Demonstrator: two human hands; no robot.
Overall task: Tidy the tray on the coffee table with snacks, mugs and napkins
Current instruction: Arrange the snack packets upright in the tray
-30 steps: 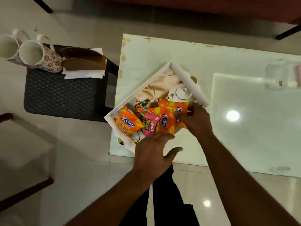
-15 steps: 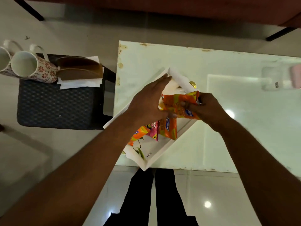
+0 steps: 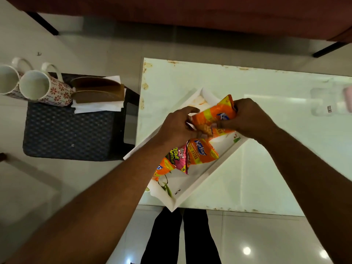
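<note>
Both hands, left hand [image 3: 177, 126] & right hand [image 3: 247, 119], grip orange snack packet [image 3: 213, 116] over tray [image 3: 200, 185], long axis running lower-left to upper-right

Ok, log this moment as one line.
both hands: left hand and right hand gripping orange snack packet | over white tray | mugs: off tray, on stool

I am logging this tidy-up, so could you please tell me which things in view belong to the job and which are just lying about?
Part of the job:
white rectangular tray
orange snack packet held by both hands
orange packet lying in the tray
pink snack packet
two floral ceramic mugs
white paper napkins

Lying about:
dark woven stool
clear plastic container
</note>
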